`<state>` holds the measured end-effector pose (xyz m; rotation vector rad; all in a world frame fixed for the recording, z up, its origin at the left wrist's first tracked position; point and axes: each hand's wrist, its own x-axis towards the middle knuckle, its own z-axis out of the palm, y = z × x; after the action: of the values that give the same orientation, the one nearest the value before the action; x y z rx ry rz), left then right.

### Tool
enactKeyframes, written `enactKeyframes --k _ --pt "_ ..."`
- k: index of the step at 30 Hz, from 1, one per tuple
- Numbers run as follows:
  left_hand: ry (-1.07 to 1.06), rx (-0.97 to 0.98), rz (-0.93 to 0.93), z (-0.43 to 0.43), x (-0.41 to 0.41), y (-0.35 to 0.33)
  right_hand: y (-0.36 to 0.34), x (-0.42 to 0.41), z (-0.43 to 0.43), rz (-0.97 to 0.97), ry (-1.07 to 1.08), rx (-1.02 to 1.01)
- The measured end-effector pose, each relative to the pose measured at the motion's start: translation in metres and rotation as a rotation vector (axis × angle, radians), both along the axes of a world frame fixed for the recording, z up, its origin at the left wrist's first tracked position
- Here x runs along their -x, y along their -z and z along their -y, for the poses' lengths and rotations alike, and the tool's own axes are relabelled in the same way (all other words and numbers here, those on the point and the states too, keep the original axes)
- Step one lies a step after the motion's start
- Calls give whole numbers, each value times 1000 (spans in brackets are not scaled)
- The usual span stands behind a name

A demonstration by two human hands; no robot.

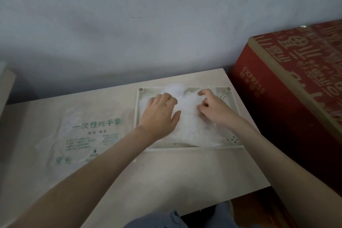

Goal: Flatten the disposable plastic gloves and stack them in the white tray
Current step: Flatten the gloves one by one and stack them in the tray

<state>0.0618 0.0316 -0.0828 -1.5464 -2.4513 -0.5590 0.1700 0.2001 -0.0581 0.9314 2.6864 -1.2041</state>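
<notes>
So, the left grip (161, 114) lies flat and open, pressing the gloves (190, 126) down in the white tray (196, 148) — probably anchoring the stack — while the right grip (210, 108) pinches the top one, likely tugging wrinkles out.

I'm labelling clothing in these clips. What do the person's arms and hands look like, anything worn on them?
Both forearms are bare; no sleeves show. The left hand and right hand wear no gloves, and no watch or bracelet shows at either wrist. A pale glint on a left finger is too blurred to call a ring.
</notes>
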Motion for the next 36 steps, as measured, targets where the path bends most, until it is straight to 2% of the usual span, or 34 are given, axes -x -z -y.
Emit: enactKeyframes --k 4,8,11,14,17,22,26,29,31,33,35,36 --pt "-30 400 97 5 5 17 -2 -1 1 5 64 21" --pt "-13 534 119 4 9 24 -3 -2 0 3 98 9" --pt "8 539 129 3 10 26 -7 -1 6 -30 -18 -113" --pt "26 512 113 3 9 28 -1 8 12 35 -177 -314" --pt "34 507 103 3 10 29 13 18 11 40 -209 -462" --pt "49 519 93 3 12 31 15 20 2 -169 -19 -345" --pt "43 521 158 2 15 31 11 17 -16 -287 176 -286" --pt "47 536 175 1 16 30 8 12 -27 -294 294 -444" --pt "46 536 172 2 16 31 1 10 -27 -324 301 -530" --pt "42 527 169 2 15 31 -7 8 -15 -312 246 -372" --pt "38 520 175 1 14 31 -14 5 1 -163 184 -171" --pt "37 519 176 1 14 31 -15 3 7 -75 158 -132"
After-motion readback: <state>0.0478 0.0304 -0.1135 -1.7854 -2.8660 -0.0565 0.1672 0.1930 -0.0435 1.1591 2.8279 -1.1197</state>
